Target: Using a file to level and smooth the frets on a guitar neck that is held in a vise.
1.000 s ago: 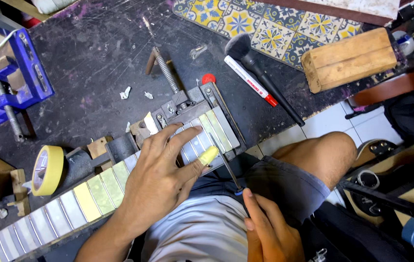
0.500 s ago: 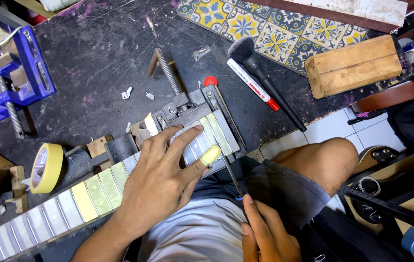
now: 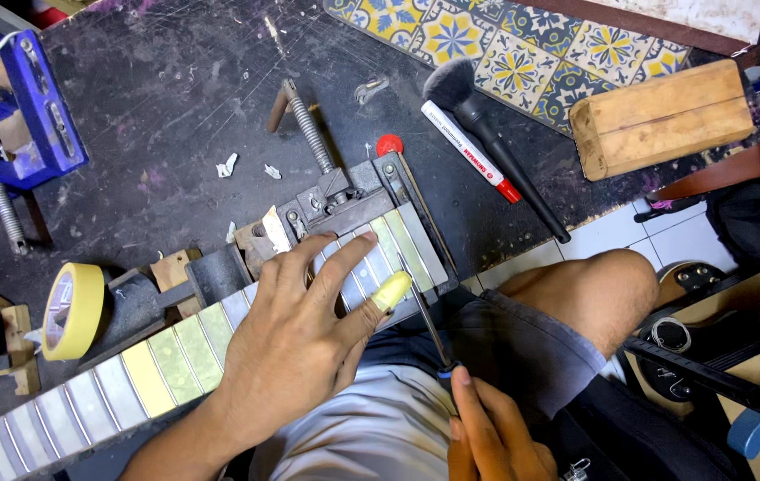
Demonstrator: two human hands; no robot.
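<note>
A long guitar neck (image 3: pixel 122 379) with taped frets runs from the lower left up to a metal clamp (image 3: pixel 344 200) on the dark bench. My left hand (image 3: pixel 300 343) lies flat on the neck's upper end, fingers spread; the thumb wears a yellow tape wrap. My right hand (image 3: pixel 491 436) grips a thin dark tool (image 3: pixel 424 316) by its handle, and the tip rests at the fret edge beside my left thumb. My bent knee (image 3: pixel 594 294) sits to the right of the neck.
A blue vise (image 3: pixel 19 134) stands at the far left and a yellow tape roll (image 3: pixel 73 310) lies near it. A black brush (image 3: pixel 487 134), a red-capped marker (image 3: pixel 469 162) and a wooden block (image 3: pixel 665 118) lie at the upper right on a patterned tile.
My right hand has brought the thin tool up so its tip sits beside my left thumb. My left hand stays pressed on the neck.
</note>
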